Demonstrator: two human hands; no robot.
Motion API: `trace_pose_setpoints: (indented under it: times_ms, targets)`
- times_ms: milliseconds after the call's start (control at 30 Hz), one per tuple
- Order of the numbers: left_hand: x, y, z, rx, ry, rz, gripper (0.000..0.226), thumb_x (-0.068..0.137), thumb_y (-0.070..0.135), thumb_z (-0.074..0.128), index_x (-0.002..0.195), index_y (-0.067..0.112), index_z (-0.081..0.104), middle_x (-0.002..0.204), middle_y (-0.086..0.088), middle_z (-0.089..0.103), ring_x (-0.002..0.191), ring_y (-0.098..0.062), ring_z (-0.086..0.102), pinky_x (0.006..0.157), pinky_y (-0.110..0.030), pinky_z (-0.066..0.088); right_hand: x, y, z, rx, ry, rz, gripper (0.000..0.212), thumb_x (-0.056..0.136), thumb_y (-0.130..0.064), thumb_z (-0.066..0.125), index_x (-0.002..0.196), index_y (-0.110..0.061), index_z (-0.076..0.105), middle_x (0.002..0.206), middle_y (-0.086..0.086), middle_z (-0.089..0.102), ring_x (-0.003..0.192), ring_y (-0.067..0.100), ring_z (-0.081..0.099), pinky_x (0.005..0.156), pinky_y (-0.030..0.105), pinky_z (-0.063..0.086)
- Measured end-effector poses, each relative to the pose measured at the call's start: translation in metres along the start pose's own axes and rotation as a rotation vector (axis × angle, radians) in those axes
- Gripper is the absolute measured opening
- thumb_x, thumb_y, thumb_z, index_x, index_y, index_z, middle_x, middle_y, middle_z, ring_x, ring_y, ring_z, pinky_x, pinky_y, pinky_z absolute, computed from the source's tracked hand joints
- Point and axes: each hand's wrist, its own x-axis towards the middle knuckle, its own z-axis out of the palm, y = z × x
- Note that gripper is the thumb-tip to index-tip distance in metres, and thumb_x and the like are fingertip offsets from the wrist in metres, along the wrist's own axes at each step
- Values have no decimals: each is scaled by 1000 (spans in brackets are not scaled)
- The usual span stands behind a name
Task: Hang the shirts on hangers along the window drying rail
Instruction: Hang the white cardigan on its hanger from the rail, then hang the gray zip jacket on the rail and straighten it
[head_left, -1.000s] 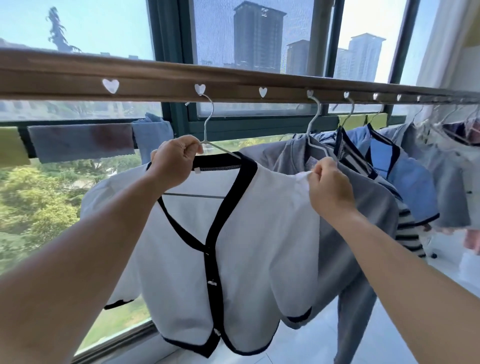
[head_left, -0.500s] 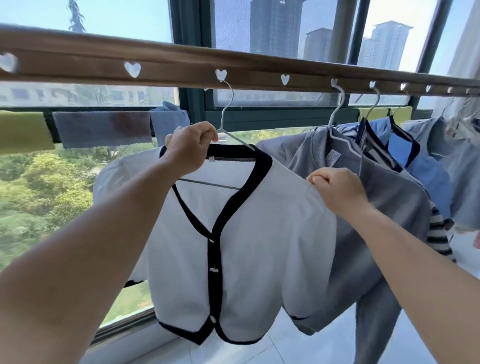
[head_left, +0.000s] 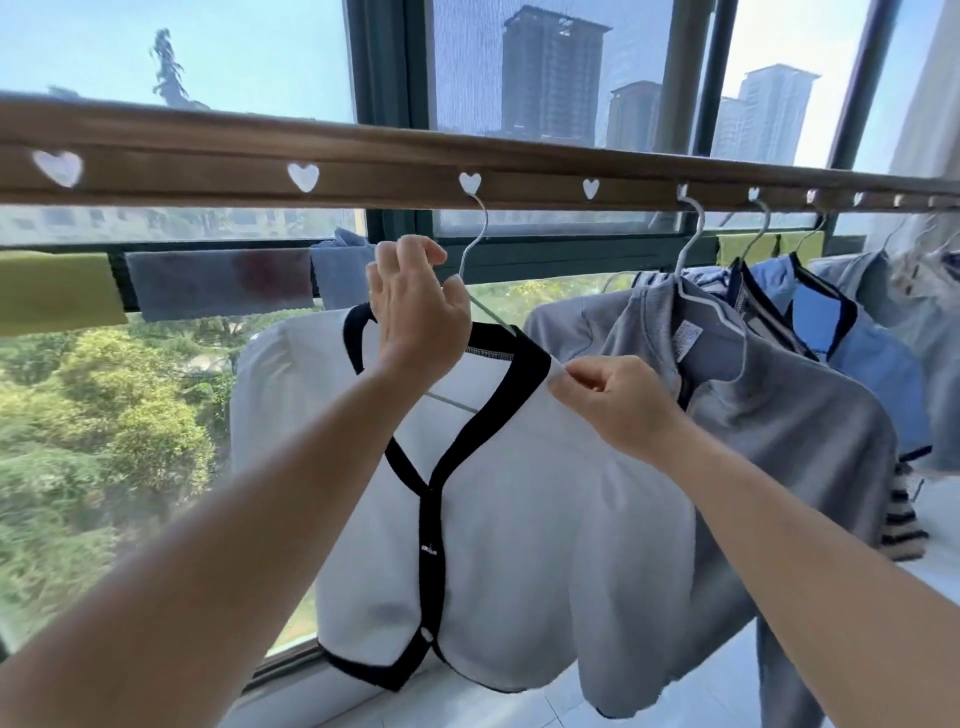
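A white shirt (head_left: 519, 519) with black trim and a buttoned front hangs on a thin wire hanger (head_left: 480, 228). The hanger's hook sits in a heart-shaped hole of the brown drying rail (head_left: 374, 166). My left hand (head_left: 415, 317) is at the hanger's neck just above the collar, fingers curled around it. My right hand (head_left: 618, 400) pinches the shirt's white shoulder fabric right beside the black collar. The hanger's shoulders are hidden inside the shirt.
To the right, a grey shirt (head_left: 779, 441), a striped one (head_left: 904, 525) and blue shirts (head_left: 862, 358) hang close together on the same rail. Small cloths (head_left: 218, 286) hang on the window bar behind. Free heart holes (head_left: 304, 175) lie to the left. Pale floor tiles (head_left: 701, 696) are below.
My left hand has risen from the collar to the hanger's neck. My right hand has slid inward along the shoulder toward the collar. The shirt stays hooked on the rail.
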Motion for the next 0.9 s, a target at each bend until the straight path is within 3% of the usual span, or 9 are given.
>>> trace_pose_setpoints:
  times_ms: [100,167,233,333,433,567,700,767,900]
  targets:
    - [-16,26,3,-69,-3,214,13,85,8,51,97,13,48,97,2,40,92,-13,37,83,-20,32,-4,-11,0,92,-67,-3,40,88,-38,58,62,-8,59,51,-4,38,49,8,32,51,25,29]
    - [-24,37,8,-56,-161,409,9,86,9,50,91,16,53,89,8,47,85,-12,43,75,-19,36,-6,-18,0,125,-105,-7,39,90,-33,59,65,-3,61,52,0,37,47,8,30,47,21,27]
    - [-27,40,13,29,-407,484,11,89,17,48,90,19,59,81,8,55,78,-15,52,71,-28,45,-6,-22,1,105,-105,-22,43,91,-23,56,53,-5,47,47,-2,33,48,10,28,48,24,27]
    - [-26,42,22,193,-581,460,20,89,25,45,83,18,63,79,-2,66,75,-26,60,69,-38,52,-5,-21,-2,21,-74,-10,48,90,-13,51,46,-18,34,43,-6,38,50,16,37,53,31,30]
    - [-22,47,26,246,-557,430,23,90,26,45,81,16,64,78,-4,66,75,-27,61,67,-39,52,-8,-15,-12,119,-130,3,47,94,-17,47,48,-26,50,43,-12,55,47,1,49,59,25,38]
    - [-15,57,33,438,-612,392,24,91,28,46,89,16,67,86,-4,66,77,-25,61,67,-35,52,-8,-2,-35,0,-46,-39,27,93,-22,51,76,-23,71,78,-4,72,81,16,66,85,38,50]
    - [-7,77,55,653,-731,330,29,92,34,45,101,15,65,106,-6,63,94,-25,58,74,-34,47,-2,23,-64,-56,127,-22,22,89,-17,55,106,-19,69,103,-3,71,94,12,63,89,26,48]
    - [-3,95,69,652,-754,311,31,92,35,46,102,14,66,110,-9,63,100,-27,57,82,-34,48,3,40,-81,-121,197,-11,27,86,-15,56,111,-21,63,107,-1,64,99,16,57,91,33,47]
    - [-8,136,100,505,-735,190,32,92,33,49,107,10,65,112,-10,64,101,-28,58,82,-32,47,7,80,-118,-312,246,73,42,83,-19,60,122,-21,47,125,3,47,121,23,39,100,37,37]
